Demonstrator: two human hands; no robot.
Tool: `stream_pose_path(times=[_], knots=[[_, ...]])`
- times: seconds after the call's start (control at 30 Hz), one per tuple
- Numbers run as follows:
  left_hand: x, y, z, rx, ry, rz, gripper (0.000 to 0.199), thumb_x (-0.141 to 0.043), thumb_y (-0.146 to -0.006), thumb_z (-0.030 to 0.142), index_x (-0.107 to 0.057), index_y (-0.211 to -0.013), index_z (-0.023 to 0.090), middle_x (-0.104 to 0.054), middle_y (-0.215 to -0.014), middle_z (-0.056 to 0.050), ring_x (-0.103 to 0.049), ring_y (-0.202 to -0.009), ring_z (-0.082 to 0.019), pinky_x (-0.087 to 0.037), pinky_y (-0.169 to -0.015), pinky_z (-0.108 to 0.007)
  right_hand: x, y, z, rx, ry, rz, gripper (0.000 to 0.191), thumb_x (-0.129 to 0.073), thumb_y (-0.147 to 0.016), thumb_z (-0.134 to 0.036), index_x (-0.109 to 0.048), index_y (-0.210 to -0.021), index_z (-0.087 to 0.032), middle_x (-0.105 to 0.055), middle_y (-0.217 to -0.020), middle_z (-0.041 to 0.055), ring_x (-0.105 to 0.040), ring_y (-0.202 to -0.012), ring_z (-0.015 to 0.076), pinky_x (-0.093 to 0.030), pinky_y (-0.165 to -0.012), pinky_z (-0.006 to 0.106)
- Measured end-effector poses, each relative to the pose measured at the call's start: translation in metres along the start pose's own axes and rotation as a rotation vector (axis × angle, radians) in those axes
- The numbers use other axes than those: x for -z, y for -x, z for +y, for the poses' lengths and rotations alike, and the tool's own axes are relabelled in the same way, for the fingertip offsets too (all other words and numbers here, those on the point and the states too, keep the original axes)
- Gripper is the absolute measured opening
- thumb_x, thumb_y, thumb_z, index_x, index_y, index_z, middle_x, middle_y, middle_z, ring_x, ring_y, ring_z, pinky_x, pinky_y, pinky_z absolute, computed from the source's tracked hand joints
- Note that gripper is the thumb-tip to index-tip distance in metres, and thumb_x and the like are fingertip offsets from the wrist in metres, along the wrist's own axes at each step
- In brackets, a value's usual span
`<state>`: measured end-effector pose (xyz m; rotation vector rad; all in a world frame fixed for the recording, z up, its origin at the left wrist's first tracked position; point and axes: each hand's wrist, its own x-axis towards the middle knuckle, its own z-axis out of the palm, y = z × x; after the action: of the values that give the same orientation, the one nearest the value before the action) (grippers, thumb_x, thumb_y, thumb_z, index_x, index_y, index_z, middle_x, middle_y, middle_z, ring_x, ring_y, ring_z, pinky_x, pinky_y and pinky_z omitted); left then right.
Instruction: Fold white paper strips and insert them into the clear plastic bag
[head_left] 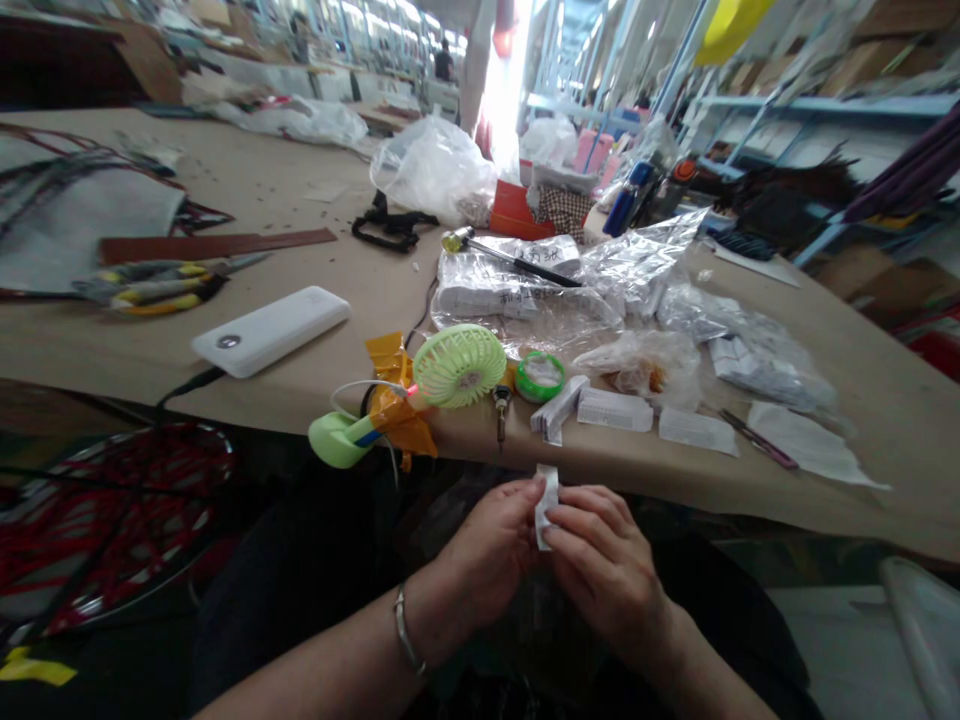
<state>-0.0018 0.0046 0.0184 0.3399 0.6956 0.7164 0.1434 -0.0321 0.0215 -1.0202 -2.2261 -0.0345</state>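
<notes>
Just off the table's front edge, a small white paper label is held upright between my two hands. My left hand pinches its left side with thumb and forefinger. My right hand has its fingers closed on the right side of the same label. Any print on it is too small to read. Beyond the hands, on the table edge, lie a stack of white labels, a second stack and a flat printed label. A green round tin stands behind them.
A green fan is taped at the table edge beside a small metal-tipped tool. Left are a white power bank and pliers. Tweezers lie right. Plastic-wrapped bundles and a hammer lie behind.
</notes>
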Motion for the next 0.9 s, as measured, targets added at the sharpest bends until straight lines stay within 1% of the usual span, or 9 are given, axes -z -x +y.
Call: stream_pose_path(times=[0.07, 0.13, 0.23, 0.33, 0.5, 0.6, 0.73, 0.83, 0.9], knots=[[-0.004, -0.003, -0.001, -0.027, 0.038, 0.039, 0.017, -0.067, -0.072, 0.024, -0.062, -0.078, 0.009, -0.061, -0.07, -0.004, -0.054, -0.055, -0.006, -0.04, -0.049, -0.015, 0.0, 0.002, -0.005, 0.019, -0.016, -0.027, 0.023, -0.053, -0.081, -0.01, -0.061, -0.1, -0.019, -0.067, -0.096, 0.0051, -0.056, -0.104, 0.0215, -0.043, -0.093, 0.042], [-0.004, -0.004, -0.001, -0.042, 0.014, 0.07, 0.014, -0.067, -0.072, 0.02, -0.061, -0.078, 0.009, -0.061, -0.068, -0.003, -0.055, -0.054, -0.007, -0.042, -0.049, -0.016, 0.003, 0.0, 0.003, -0.014, -0.001, -0.033, 0.026, -0.052, -0.083, -0.016, -0.058, -0.108, -0.018, -0.065, -0.101, 0.0071, -0.054, -0.107, 0.023, -0.043, -0.093, 0.042], [-0.003, -0.002, 0.0, -0.004, -0.092, 0.139, 0.015, -0.061, -0.077, 0.023, -0.06, -0.085, 0.011, -0.063, -0.066, -0.004, -0.059, -0.054, -0.012, -0.048, -0.052, -0.023, 0.009, -0.009, 0.032, -0.189, 0.188, -0.011, 0.042, -0.05, -0.086, -0.03, -0.047, -0.124, -0.013, -0.059, -0.113, 0.0143, -0.047, -0.114, 0.0288, -0.042, -0.093, 0.046], [-0.003, 0.002, 0.0, 0.034, -0.18, 0.203, 0.016, -0.055, -0.081, 0.023, -0.058, -0.091, 0.011, -0.063, -0.063, -0.004, -0.06, -0.053, -0.013, -0.048, -0.053, -0.024, 0.01, -0.015, 0.059, -0.369, 0.451, -0.052, 0.057, -0.054, -0.082, -0.043, -0.043, -0.129, -0.011, -0.052, -0.122, 0.0185, -0.043, -0.116, 0.0357, -0.039, -0.092, 0.052], [-0.001, 0.002, -0.005, 0.058, -0.218, 0.218, 0.016, -0.053, -0.082, 0.021, -0.054, -0.095, 0.012, -0.062, -0.061, -0.002, -0.06, -0.05, -0.013, -0.046, -0.05, -0.024, 0.004, -0.005, 0.071, -0.347, 0.546, -0.124, 0.041, -0.053, -0.084, -0.028, -0.05, -0.124, -0.018, -0.054, -0.123, 0.0132, -0.044, -0.114, 0.0315, -0.037, -0.093, 0.048], [0.002, -0.001, -0.008, 0.06, -0.227, 0.206, 0.017, -0.054, -0.08, 0.021, -0.053, -0.095, 0.013, -0.062, -0.06, -0.001, -0.059, -0.049, -0.013, -0.045, -0.049, -0.023, 0.004, 0.004, 0.074, -0.312, 0.506, -0.062, 0.031, -0.051, -0.086, -0.022, -0.057, -0.116, -0.019, -0.06, -0.115, 0.0099, -0.049, -0.11, 0.0271, -0.038, -0.094, 0.044], [0.0, -0.001, -0.005, 0.084, -0.239, 0.193, 0.012, -0.055, -0.08, 0.022, -0.055, -0.087, 0.012, -0.063, -0.062, -0.004, -0.059, -0.05, -0.013, -0.047, -0.051, -0.024, 0.01, 0.009, 0.079, -0.288, 0.323, 0.087, 0.016, -0.052, -0.086, -0.022, -0.065, -0.095, -0.02, -0.067, -0.099, 0.0064, -0.057, -0.102, 0.0228, -0.043, -0.091, 0.04], [-0.003, 0.001, 0.001, 0.113, -0.207, 0.179, 0.012, -0.054, -0.081, 0.021, -0.058, -0.084, 0.01, -0.065, -0.067, -0.007, -0.06, -0.053, -0.013, -0.049, -0.056, -0.027, 0.01, 0.007, 0.068, -0.312, 0.116, 0.205, 0.015, -0.051, -0.086, -0.018, -0.066, -0.088, -0.021, -0.068, -0.093, 0.006, -0.06, -0.096, 0.0207, -0.047, -0.087, 0.04], [-0.005, 0.001, 0.003, 0.122, -0.143, 0.144, 0.012, -0.054, -0.08, 0.019, -0.06, -0.085, 0.009, -0.066, -0.069, -0.008, -0.061, -0.056, -0.014, -0.05, -0.057, -0.029, 0.007, 0.005, 0.052, -0.273, -0.042, 0.216, 0.016, -0.051, -0.085, -0.016, -0.065, -0.088, -0.023, -0.067, -0.094, 0.0059, -0.06, -0.099, 0.0207, -0.049, -0.086, 0.04]])
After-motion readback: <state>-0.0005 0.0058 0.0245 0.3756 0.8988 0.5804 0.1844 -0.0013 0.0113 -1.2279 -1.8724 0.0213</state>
